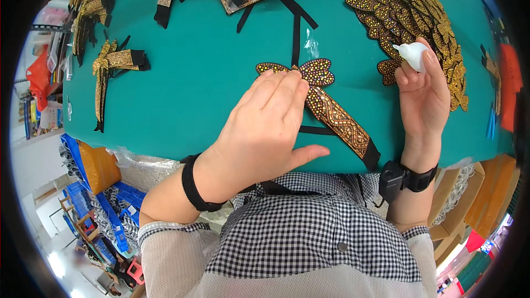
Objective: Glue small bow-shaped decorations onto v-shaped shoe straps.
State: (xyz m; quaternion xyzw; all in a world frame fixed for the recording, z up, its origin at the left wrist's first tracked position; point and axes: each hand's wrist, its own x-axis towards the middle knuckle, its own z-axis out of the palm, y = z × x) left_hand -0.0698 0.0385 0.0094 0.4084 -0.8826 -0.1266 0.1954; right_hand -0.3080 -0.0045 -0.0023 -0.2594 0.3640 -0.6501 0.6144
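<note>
On the teal tabletop (182,94), keep the beaded gold strap (338,120) lying flat near your edge. Your left hand (265,127) lies open, fingertips pressing the rhinestone bow (317,72) onto the strap; press evenly. Your right hand (422,96) grips the small white glue bottle (413,54); keep its nozzle clear.
</note>
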